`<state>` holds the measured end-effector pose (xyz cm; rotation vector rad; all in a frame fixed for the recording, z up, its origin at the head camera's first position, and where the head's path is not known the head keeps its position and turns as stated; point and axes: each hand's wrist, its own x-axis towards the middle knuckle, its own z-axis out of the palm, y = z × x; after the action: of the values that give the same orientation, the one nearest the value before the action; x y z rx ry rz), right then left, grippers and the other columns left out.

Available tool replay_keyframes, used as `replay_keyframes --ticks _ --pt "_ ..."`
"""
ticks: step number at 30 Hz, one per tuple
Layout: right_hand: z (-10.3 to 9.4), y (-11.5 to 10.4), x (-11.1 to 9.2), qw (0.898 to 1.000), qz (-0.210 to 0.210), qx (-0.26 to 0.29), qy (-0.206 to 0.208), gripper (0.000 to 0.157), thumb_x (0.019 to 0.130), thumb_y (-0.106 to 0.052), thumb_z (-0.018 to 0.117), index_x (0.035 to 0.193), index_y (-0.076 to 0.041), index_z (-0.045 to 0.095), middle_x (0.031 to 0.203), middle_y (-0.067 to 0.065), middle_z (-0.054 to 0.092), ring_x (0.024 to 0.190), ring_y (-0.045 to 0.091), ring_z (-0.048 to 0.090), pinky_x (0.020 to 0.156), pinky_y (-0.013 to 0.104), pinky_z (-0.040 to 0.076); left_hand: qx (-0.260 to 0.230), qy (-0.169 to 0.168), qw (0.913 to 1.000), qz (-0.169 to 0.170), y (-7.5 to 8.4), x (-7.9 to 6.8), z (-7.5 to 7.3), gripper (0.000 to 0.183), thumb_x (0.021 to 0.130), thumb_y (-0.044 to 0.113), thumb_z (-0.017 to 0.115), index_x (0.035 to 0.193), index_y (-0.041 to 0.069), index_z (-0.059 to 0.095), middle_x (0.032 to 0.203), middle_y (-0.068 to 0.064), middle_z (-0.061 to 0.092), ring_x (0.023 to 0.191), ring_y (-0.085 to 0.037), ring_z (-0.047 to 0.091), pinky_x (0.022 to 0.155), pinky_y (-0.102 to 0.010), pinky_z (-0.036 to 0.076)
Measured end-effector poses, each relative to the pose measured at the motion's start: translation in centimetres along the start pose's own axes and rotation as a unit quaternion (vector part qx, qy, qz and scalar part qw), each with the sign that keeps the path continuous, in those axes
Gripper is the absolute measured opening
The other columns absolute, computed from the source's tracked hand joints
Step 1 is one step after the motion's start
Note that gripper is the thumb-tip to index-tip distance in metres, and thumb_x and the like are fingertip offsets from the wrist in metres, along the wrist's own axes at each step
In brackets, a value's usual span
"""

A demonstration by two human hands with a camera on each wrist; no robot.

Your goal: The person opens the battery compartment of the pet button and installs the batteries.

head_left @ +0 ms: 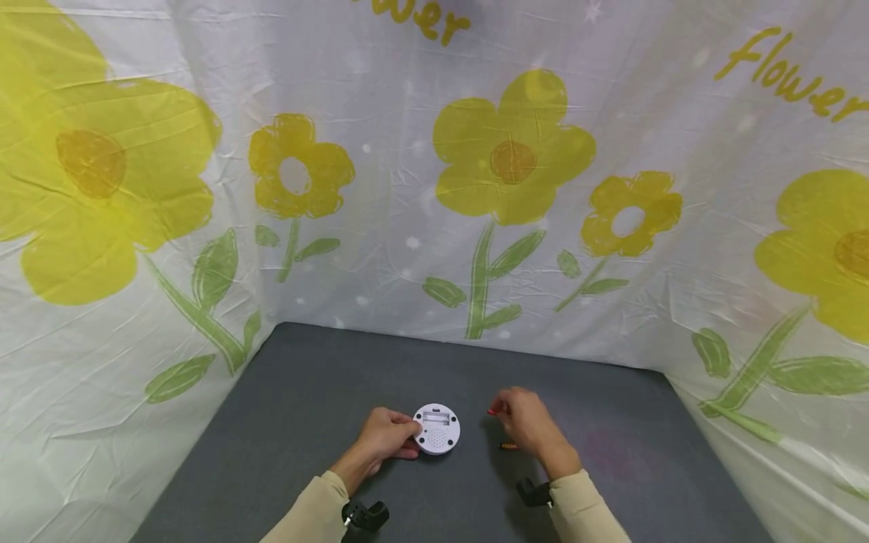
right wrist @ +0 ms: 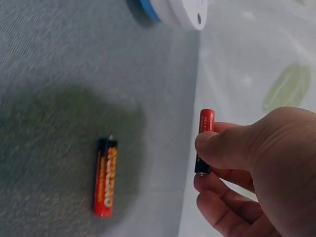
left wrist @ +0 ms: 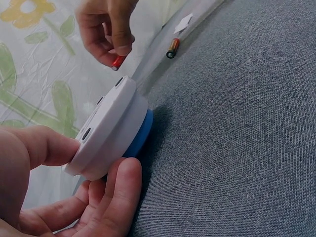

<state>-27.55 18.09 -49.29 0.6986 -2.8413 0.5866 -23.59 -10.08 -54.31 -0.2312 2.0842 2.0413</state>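
Observation:
A round white device [head_left: 437, 441] lies with its open battery compartment, small dark feet and dotted speaker holes facing up; the left wrist view shows its blue lower part [left wrist: 140, 135]. My left hand [head_left: 385, 435] grips its left edge, thumb on the upper face and fingers at the side below. Right of the device, my right hand [head_left: 528, 422] pinches a small red-and-black battery [right wrist: 207, 120] between thumb and fingers, above the table. A second battery [right wrist: 105, 177], red and black with yellow lettering, lies on the table beneath that hand.
The dark grey table [head_left: 326, 377] carries the device and the loose battery. Behind and beside it hangs a white curtain [head_left: 394, 302] printed with yellow flowers. Black wrist cameras [head_left: 366, 516] sit on both wrists, close above the tabletop.

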Motion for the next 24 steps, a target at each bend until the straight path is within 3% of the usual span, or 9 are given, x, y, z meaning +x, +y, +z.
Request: replay_keyframes --ticks 8,24 --pt "-0.1 -1.5 0.8 0.999 -0.047 -0.006 0.013 0.017 0.09 0.008 0.077 0.089 -0.009 0.079 0.083 0.001 0.067 0.076 0.016 0.062 0.063 0.03 0.053 0.005 0.004 1.0 -0.002 0.1 -0.1 0.0 0.03 0.094 0.002 0.072 0.118 -0.016 0.07 0.095 -0.017 0.077 0.069 -0.015 0.075 0.065 -0.032 0.07" --pt "1.4 -3.8 2.2 0.996 -0.092 -0.006 0.008 0.019 0.086 0.008 0.077 0.087 -0.01 0.078 0.081 0.001 0.065 0.073 0.013 0.059 0.06 0.027 0.049 -0.003 -0.001 1.0 0.003 0.2 -0.3 0.0 0.03 0.093 0.001 0.072 0.117 -0.016 0.07 0.093 -0.015 0.077 0.069 -0.015 0.075 0.064 -0.031 0.069"
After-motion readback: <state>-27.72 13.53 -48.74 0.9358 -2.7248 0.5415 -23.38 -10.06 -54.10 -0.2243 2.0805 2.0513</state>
